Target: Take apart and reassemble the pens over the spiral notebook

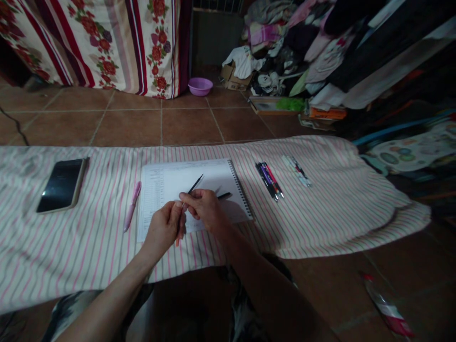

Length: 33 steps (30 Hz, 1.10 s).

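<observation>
Over the open spiral notebook (221,173), my two hands meet with their fingertips close together. My right hand (204,206) pinches a thin dark pen refill (195,183), whose pointed end sticks up and away from me. In my left hand (166,223) is a slim pen barrel with an orange end (177,241) showing below the fingers. Fingers hide where the two pieces come near each other, so I cannot tell if they touch. A black pen piece (224,195) lies on the page just right of my right hand. Left of the notebook rests a pink pen (132,206).
A smartphone (62,185) lies at the left on the striped cloth (320,218). Several pens (270,180) lie right of the notebook, with lighter pens (297,171) beyond. On the tiled floor are a purple basin (200,87), piled clothes and a bottle (388,306).
</observation>
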Tool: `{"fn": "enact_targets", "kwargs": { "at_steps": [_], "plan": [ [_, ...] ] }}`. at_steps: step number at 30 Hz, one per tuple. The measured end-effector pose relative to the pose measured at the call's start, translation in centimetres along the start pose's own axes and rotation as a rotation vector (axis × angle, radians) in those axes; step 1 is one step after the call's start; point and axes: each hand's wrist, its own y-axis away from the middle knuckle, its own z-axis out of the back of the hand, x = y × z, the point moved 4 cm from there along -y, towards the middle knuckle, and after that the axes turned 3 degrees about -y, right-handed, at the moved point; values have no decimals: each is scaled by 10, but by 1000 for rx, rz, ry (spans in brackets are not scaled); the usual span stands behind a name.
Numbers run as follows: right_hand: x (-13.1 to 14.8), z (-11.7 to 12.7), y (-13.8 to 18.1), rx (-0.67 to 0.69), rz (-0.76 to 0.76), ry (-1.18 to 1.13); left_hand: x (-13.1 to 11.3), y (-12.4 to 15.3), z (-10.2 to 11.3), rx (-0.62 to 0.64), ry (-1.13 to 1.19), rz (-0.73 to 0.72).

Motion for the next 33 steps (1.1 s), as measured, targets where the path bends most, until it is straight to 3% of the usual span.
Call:
{"fn": "enact_targets", "kwargs": {
  "at_steps": [4,9,12,14,16,18,20,22,28,33],
  "plan": [
    [2,-1,-3,30,57,-54,-3,-1,0,81,295,103],
    [4,-6,-4,158,59,-140,-7,-1,0,333,643,367],
    [5,-6,-4,171,98,-96,-7,-2,3,285,665,345],
    [6,-3,-5,163,136,36,-7,-3,4,197,628,269],
    [10,9,-5,50,186,232,-6,-3,5,155,593,219],
    [19,25,-3,-108,328,541,-6,-3,5,151,601,204],
    [25,38,0,-184,424,877,-5,-4,6,154,637,217],
    [27,49,2,-193,475,1059,-5,-4,8,147,671,235],
    [20,55,5,-58,571,1202,-3,-5,7,162,661,227],
    [22,53,8,-94,569,1237,-4,-5,7,143,641,234]
  ]
}}
